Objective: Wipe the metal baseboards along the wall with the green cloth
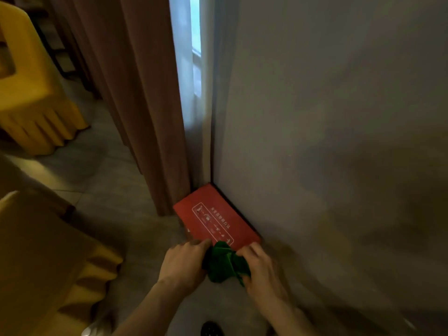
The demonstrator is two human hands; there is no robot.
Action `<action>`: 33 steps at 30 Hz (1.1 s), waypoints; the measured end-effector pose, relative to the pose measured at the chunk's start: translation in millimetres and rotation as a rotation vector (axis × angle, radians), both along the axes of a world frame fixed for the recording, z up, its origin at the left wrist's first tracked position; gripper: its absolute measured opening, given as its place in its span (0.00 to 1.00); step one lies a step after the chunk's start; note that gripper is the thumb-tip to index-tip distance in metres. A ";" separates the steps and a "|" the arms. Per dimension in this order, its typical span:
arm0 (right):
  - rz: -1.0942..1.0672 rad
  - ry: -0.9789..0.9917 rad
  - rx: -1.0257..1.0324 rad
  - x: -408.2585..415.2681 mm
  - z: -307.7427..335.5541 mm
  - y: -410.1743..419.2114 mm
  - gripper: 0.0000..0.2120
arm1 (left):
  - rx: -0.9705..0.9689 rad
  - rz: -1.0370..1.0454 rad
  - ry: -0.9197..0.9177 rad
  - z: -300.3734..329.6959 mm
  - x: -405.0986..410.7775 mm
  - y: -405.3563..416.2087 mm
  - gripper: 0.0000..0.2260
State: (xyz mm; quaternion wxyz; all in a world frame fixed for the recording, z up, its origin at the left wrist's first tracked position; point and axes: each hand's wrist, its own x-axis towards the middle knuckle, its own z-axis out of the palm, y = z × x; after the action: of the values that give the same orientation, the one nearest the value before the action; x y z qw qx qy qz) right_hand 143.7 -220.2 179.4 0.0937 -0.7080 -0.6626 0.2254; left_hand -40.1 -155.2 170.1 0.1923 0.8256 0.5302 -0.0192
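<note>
A bunched green cloth [224, 263] is gripped from both sides, my left hand [183, 261] on its left and my right hand [260, 269] on its right. Both hands hover low above the floor beside the grey wall [327, 141]. Just beyond the cloth a red box [215, 219] with white printed pictograms stands on the floor against the wall. A thin dark strip of baseboard [236, 209] shows between the box and the wall; the rest of it is hidden or too blurred to make out.
A brown curtain [135, 93] hangs left of the box beside a bright window gap [191, 57]. Chairs in yellow covers [31, 88] stand on the tiled floor [106, 180] at the left. A dark shoe tip [212, 329] shows at the bottom.
</note>
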 end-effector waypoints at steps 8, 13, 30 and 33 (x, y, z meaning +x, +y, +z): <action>-0.017 -0.005 -0.116 39.7 -101.3 93.0 0.21 | -0.098 0.070 0.007 -105.7 43.9 78.8 0.15; -0.026 0.017 -0.107 41.3 -158.6 123.3 0.22 | -0.071 0.104 -0.014 -165.8 51.8 103.8 0.24; 0.140 -0.223 -0.424 42.3 -207.2 119.6 0.45 | -0.277 -0.022 0.097 -228.1 43.0 79.5 0.48; 0.115 -0.230 -0.399 41.2 -197.5 113.9 0.46 | -0.278 -0.025 0.106 -213.2 39.0 79.2 0.47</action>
State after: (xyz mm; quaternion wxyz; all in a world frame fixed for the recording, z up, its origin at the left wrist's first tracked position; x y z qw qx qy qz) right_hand 184.8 -106.3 -18.1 -0.1370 -0.6947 -0.6504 0.2748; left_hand -1.1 -76.0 -43.1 0.2761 0.7954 0.5215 -0.1385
